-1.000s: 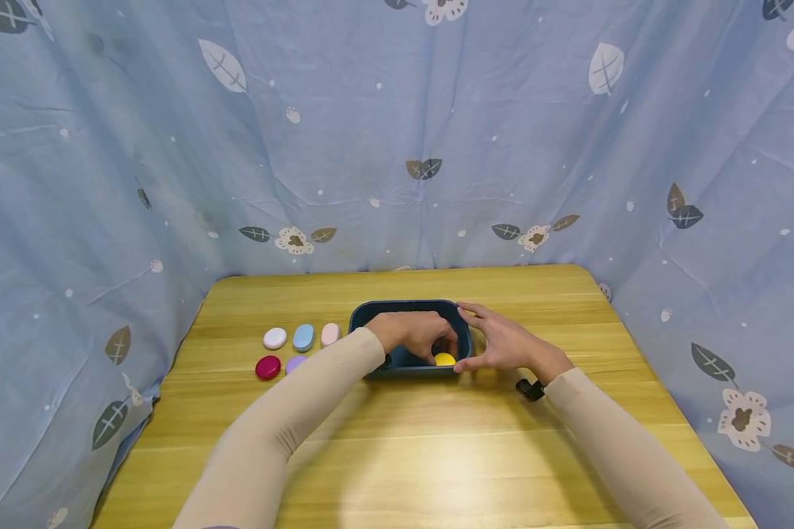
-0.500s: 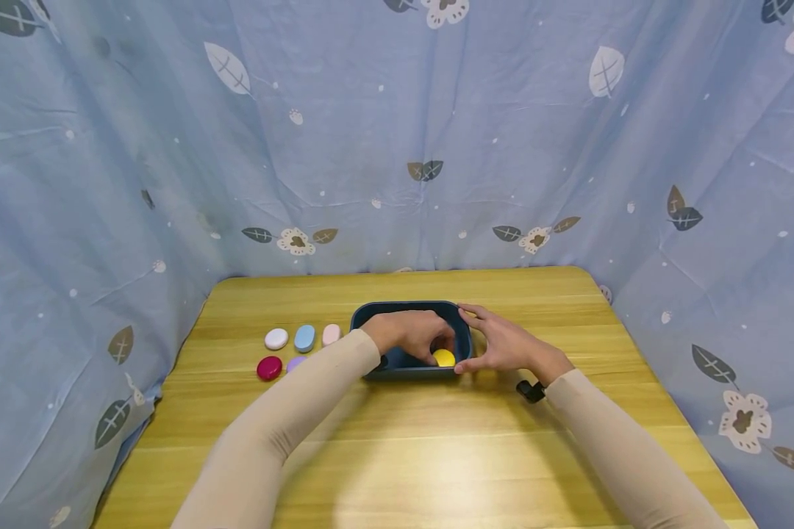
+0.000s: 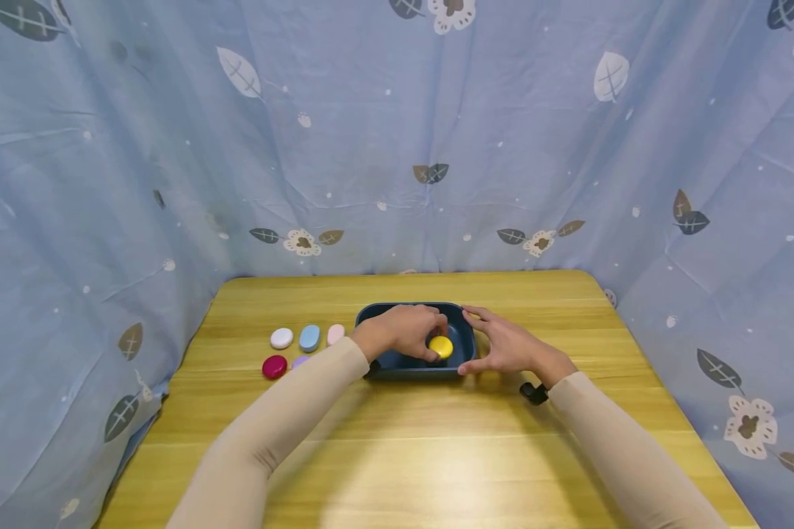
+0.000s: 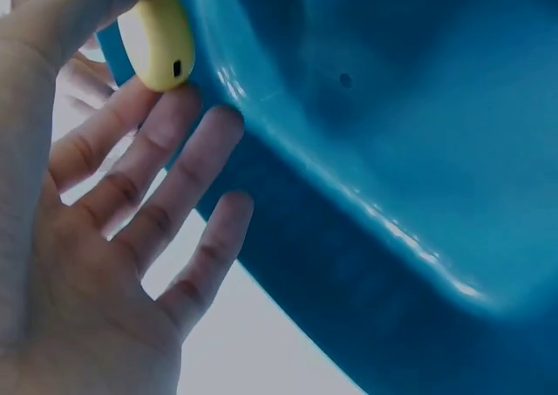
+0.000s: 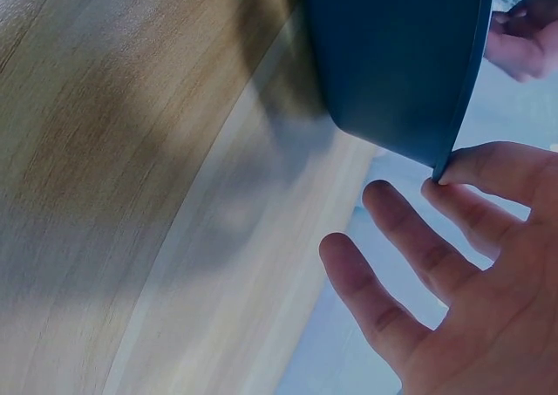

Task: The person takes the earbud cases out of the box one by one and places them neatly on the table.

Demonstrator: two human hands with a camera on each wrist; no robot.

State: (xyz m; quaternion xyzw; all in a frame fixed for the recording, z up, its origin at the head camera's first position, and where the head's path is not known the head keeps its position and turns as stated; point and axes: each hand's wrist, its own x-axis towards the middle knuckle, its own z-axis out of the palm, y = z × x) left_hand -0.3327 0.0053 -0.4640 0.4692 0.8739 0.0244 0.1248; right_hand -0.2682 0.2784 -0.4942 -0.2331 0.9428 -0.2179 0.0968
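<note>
In the head view a dark blue rectangular bin (image 3: 413,374) with rounded corners stands on the table. My left hand (image 3: 405,330) reaches into it and pinches a small yellow rounded case (image 3: 441,347) between thumb and fingertips. The left wrist view shows a little dark slot in the edge of that yellow case (image 4: 157,42), with the other fingers spread below. My right hand (image 3: 511,345) spans the bin's right end, thumb near the front corner and a finger at the back corner. In the right wrist view, fingers of my right hand (image 5: 471,264) hold the bin's rim (image 5: 443,164).
Left of the bin lie a white round piece (image 3: 281,338), a light blue oval piece (image 3: 309,338), a pale pink piece (image 3: 335,334), a dark red round piece (image 3: 274,366) and a purple piece (image 3: 300,361), partly behind the left sleeve. A patterned curtain (image 3: 370,132) hangs around the wooden table (image 3: 437,455).
My left hand has risen slightly inside the bin and shifted a little left, bringing the yellow case with it. More of the case shows now. The right hand keeps its place on the bin.
</note>
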